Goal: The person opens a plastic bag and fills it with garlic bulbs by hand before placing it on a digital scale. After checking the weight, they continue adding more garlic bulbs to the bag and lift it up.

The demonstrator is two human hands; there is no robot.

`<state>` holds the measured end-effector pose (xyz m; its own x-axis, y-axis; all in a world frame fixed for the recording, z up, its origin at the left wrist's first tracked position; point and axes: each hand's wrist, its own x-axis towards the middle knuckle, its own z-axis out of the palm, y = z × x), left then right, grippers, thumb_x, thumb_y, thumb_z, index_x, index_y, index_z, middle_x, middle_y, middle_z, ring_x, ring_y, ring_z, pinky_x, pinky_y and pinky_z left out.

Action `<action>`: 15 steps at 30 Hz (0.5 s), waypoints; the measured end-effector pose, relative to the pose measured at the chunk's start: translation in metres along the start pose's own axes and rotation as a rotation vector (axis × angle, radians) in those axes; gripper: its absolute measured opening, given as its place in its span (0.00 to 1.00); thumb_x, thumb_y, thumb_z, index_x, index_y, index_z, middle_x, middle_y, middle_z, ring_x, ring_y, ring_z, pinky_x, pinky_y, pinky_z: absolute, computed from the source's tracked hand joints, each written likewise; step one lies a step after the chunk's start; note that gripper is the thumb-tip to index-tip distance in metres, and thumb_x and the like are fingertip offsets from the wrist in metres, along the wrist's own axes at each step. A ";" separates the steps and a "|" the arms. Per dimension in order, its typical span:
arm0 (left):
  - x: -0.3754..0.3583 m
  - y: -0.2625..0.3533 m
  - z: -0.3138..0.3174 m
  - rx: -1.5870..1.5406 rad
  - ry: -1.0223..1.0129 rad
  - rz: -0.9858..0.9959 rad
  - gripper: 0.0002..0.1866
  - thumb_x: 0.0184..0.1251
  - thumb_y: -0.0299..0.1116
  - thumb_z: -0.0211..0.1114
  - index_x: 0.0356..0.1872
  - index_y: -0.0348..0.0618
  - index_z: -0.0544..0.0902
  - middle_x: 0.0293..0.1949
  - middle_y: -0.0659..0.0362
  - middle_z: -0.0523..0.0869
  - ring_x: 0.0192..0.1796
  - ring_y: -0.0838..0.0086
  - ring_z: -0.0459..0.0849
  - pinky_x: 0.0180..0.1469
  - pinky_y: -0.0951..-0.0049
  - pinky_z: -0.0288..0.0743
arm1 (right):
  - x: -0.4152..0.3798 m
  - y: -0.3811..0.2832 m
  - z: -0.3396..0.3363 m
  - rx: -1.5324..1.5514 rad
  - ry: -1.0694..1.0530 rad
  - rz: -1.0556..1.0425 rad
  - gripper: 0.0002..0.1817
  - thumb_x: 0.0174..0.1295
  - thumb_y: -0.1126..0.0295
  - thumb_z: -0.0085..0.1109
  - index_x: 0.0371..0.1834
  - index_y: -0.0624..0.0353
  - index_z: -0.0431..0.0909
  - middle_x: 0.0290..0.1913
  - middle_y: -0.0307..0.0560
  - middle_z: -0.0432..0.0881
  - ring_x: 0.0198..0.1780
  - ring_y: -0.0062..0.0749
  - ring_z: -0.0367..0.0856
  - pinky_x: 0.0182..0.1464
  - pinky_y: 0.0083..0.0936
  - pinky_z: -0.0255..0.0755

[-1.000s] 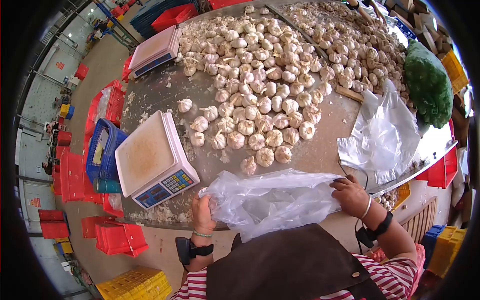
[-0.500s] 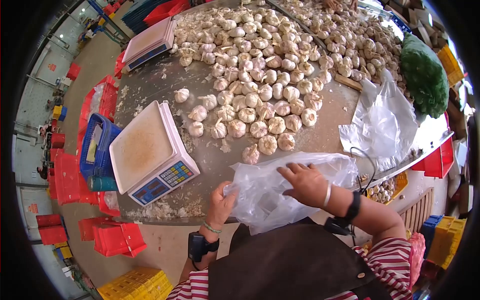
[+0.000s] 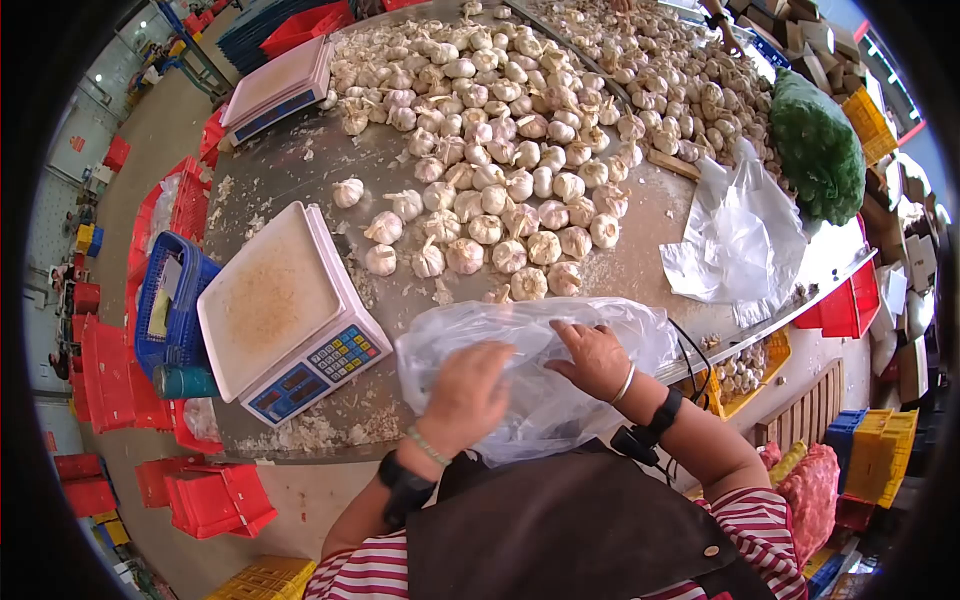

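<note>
A clear plastic bag (image 3: 450, 325) lies spread at the table's front edge, wrinkled and see-through. My left hand (image 3: 468, 395) is over its left part, smeared by motion, so its fingers do not show clearly. On the bag's right part rests my right hand (image 3: 597, 362), thumb and fingers apart, not gripping it. Just beyond the bag, a large pile of garlic bulbs (image 3: 490, 175) covers the middle of the table. A white digital scale (image 3: 285, 310) with a dusty pan stands left of my left hand.
Further back is a second scale (image 3: 280, 85). More plastic bags (image 3: 735, 240) lie at the right, near a green mesh sack (image 3: 815, 150). Blue basket (image 3: 170, 300) and red crates (image 3: 215, 495) stand left. Another person's hand (image 3: 730, 40) is at the far right.
My left hand has let go of the bag's left edge and moved right over it. The bag now lies flatter and reaches further left. The view has shifted slightly.
</note>
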<state>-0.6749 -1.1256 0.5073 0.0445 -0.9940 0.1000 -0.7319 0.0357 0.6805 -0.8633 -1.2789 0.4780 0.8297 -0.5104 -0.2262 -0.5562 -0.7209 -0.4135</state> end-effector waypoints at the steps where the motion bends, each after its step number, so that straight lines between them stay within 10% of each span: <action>1: 0.007 0.000 0.017 0.001 0.004 0.004 0.28 0.56 0.31 0.63 0.60 0.39 0.71 0.61 0.43 0.71 0.64 0.49 0.68 0.63 0.52 0.64 | 0.006 -0.002 -0.001 -0.004 0.004 -0.001 0.36 0.57 0.50 0.61 0.64 0.57 0.63 0.43 0.55 0.81 0.46 0.49 0.81 0.55 0.44 0.67; 6: 0.035 -0.026 0.069 0.398 -0.203 -0.311 0.38 0.62 0.53 0.60 0.72 0.55 0.58 0.71 0.44 0.50 0.71 0.45 0.53 0.62 0.28 0.49 | 0.041 0.018 0.008 -0.036 0.051 0.175 0.37 0.58 0.48 0.59 0.69 0.49 0.59 0.43 0.58 0.80 0.46 0.52 0.80 0.51 0.47 0.69; 15: 0.108 -0.061 0.069 0.420 -0.228 -0.451 0.45 0.56 0.58 0.63 0.73 0.54 0.56 0.72 0.42 0.46 0.74 0.46 0.47 0.66 0.30 0.42 | 0.104 0.064 0.016 -0.029 0.206 0.119 0.38 0.56 0.50 0.62 0.71 0.38 0.58 0.48 0.58 0.77 0.52 0.52 0.77 0.55 0.45 0.64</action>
<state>-0.6729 -1.2419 0.4266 0.2977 -0.9005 -0.3169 -0.8803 -0.3874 0.2739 -0.8121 -1.3708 0.4136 0.7326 -0.6752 -0.0861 -0.6531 -0.6618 -0.3681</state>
